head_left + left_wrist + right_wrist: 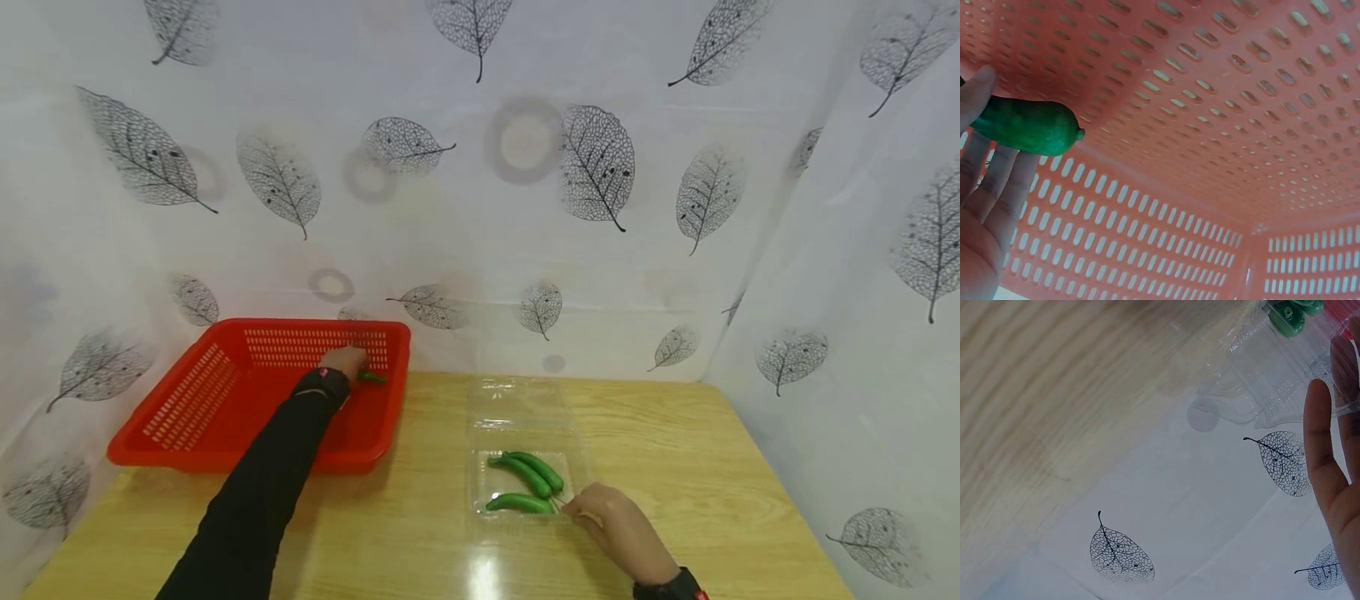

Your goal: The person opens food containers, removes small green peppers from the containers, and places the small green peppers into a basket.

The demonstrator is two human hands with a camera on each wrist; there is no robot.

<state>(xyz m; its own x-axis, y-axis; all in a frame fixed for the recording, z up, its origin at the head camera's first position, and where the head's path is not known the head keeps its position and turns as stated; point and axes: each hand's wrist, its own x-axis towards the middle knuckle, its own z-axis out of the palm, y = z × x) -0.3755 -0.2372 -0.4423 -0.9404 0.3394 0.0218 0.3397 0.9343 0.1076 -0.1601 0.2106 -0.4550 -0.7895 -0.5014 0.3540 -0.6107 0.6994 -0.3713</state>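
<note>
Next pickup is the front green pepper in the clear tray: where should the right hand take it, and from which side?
Probably from above, pinching the middle of the front pepper. It lies flat, crosswise in the shallow clear tray, apart from the two peppers behind it. Its stem end points toward the right hand, which rests at the tray's near right corner.

Wooden table (pixel 675 433); leaf-print sheet (pixel 525 208) behind and at right, possibly plastic; black sleeve (pixel 255 492).
</note>
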